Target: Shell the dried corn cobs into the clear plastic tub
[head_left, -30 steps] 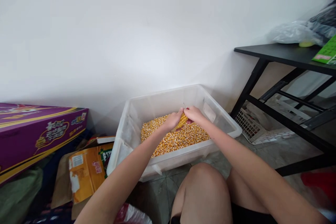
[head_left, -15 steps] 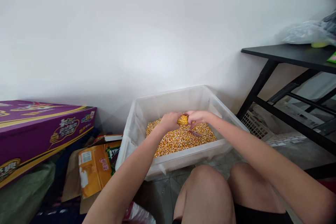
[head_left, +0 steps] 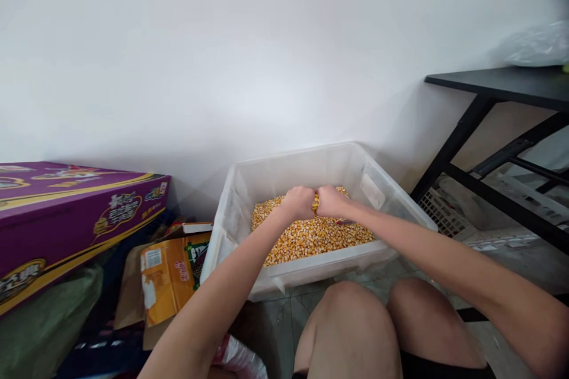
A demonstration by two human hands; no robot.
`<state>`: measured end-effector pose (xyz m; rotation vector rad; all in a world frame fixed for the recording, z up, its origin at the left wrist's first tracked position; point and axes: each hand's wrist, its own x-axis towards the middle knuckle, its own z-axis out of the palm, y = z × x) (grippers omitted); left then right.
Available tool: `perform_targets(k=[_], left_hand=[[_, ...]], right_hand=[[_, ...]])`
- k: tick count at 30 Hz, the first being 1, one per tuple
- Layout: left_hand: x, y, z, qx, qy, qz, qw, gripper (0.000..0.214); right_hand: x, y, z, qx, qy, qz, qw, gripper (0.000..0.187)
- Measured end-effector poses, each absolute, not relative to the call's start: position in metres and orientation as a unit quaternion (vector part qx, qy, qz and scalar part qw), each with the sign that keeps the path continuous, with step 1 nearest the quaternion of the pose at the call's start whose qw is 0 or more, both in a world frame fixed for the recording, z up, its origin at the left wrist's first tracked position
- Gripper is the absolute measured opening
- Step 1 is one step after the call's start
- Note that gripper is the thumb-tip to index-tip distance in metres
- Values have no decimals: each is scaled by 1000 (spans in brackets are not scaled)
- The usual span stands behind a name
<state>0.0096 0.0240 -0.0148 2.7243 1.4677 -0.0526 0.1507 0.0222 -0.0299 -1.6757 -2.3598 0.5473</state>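
Both fists meet over a translucent white plastic bin (head_left: 306,260), wrapped round one ear of corn (head_left: 315,204). My left hand (head_left: 299,202) grips its left part and my right hand (head_left: 331,201) its right part. Only a narrow strip of yellow kernels shows between them; the rest of the ear is hidden in my fingers. Loose corn kernels (head_left: 317,240) cover the bin's bottom beneath my hands. A thin reddish tool (head_left: 345,222), its kind unclear, lies on the kernels by my right wrist, partly covered.
A purple printed carton (head_left: 84,213) and a flattened orange cardboard box (head_left: 166,278) are left of the bin. To the right stands a black table (head_left: 502,86) with a clear plastic bag (head_left: 540,44) on top and a white basket (head_left: 444,213) underneath. A white wall rises behind.
My hands have closed round the ear and drawn together, so less of it shows. The view has shifted slightly, putting the surroundings a little further right.
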Motion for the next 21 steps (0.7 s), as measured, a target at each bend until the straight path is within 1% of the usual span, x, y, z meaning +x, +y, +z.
perform_targets(k=[2,4,6,9,10,12,14,15,17,19,21], left_hand=[[6,30,-19,886,462,4,37,23],[2,36,-21,885,457,21,82,16],[-2,41,-23,867,463,19,184,13],[-8,44,-25,803,462,13,377,15],[-9,44,-27,784,459,23,417,15],[-9,42,-30,769,454,40,448,16],[-7,38,-33,776,466,41,423,14],[-5,36,-34,788,477,40,388,12],[1,32,-35,819,498,47,280,13],[8,28,-32,839,513,51,173,20],[14,24,-26,842,527,26,113,31]], right_hand=[[151,23,-30,-543,-824,142,86,26],[151,24,-30,-522,-843,105,68,24],[150,24,-29,-509,-857,69,50,25],[147,21,-26,-477,-878,7,32,31],[146,20,-25,-464,-885,-10,30,31],[143,17,-24,-447,-893,-29,32,30],[141,16,-25,-446,-894,-20,30,27],[141,16,-25,-452,-892,-6,25,26],[143,19,-27,-471,-882,25,18,25],[147,24,-30,-485,-873,51,22,22],[152,31,-33,-489,-868,76,41,18]])
